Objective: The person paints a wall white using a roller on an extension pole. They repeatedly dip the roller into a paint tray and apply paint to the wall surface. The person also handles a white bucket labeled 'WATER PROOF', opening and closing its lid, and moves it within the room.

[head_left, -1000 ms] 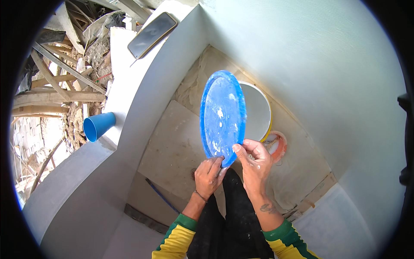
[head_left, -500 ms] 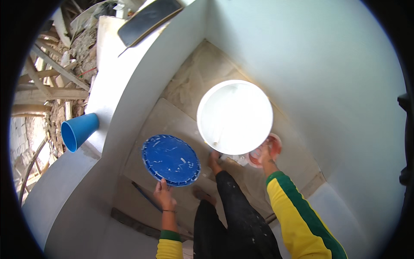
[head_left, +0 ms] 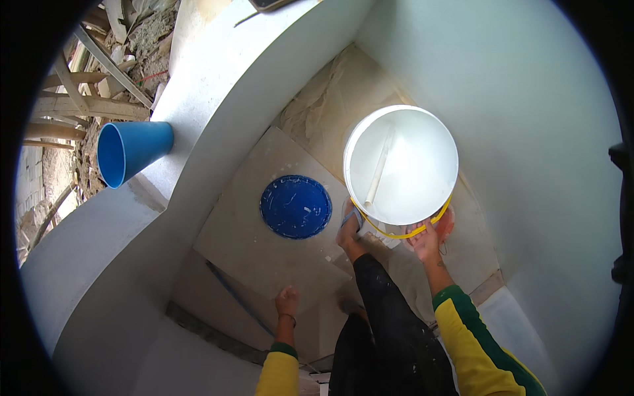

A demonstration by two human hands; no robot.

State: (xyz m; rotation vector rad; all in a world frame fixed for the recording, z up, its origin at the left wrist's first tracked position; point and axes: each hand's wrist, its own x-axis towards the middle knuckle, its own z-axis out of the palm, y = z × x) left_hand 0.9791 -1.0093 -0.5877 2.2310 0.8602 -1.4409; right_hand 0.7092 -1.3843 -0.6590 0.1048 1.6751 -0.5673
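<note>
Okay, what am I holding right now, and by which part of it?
Your right hand holds the white bucket by its yellow handle. Your left hand appears to hold nothing.

Blue cup [head_left: 146,144] on pale ledge [head_left: 214,56], wooden planks [head_left: 92,106] beyond

Bright daylight, strongest upper left; ledge [head_left: 205,59] and bucket [head_left: 429,158] interior glaring white; low wall [head_left: 152,277] face shaded; fisheye curves edges, black surround.

White bucket [head_left: 417,158] (blue lid [head_left: 296,208] off)
</note>
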